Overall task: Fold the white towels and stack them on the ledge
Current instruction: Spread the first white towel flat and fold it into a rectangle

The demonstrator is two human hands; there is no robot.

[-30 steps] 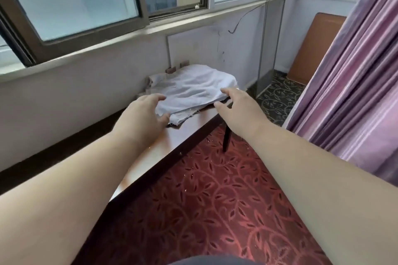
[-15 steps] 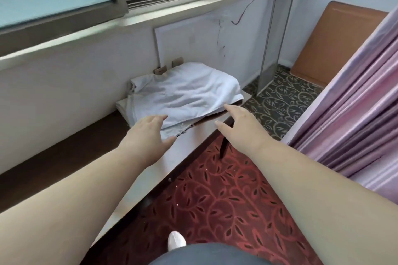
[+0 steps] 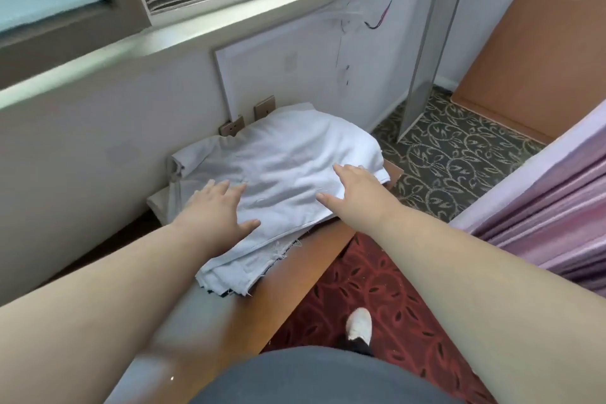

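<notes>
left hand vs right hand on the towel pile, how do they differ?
The left hand lies on the near left part of the towel pile; the right hand lies farther along, by the pile's right edge. The left hand's fingers are spread wide; the right hand's point forward, closer together. Both are open, palm down on the top towel, gripping nothing.
</notes>
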